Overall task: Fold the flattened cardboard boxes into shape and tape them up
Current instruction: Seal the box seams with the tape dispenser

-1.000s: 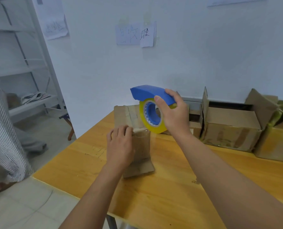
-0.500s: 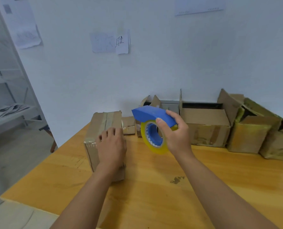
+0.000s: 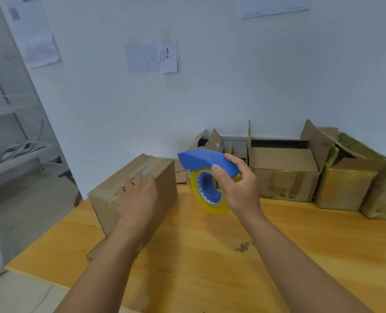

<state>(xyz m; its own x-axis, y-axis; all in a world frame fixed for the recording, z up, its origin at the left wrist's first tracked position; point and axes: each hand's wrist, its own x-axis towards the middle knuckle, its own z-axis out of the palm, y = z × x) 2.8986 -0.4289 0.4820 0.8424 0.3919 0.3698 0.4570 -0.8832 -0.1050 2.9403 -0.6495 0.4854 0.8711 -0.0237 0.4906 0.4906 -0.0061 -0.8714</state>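
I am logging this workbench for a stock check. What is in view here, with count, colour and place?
closed brown cardboard box: one, taped along its top seam, left part of the table.
blue handheld tape dispenser: one, carrying a yellowish roll, held above the table centre.
open brown cardboard boxes: several, some yellowish with tape, in a row along the wall at the table's back right.
wooden table: one, orange-yellow.
paper notes: several, white, stuck on the wall.
white metal shelf: one, far left, with papers on it.
left hand: rests on the closed box's top near edge.
right hand: grips the dispenser.
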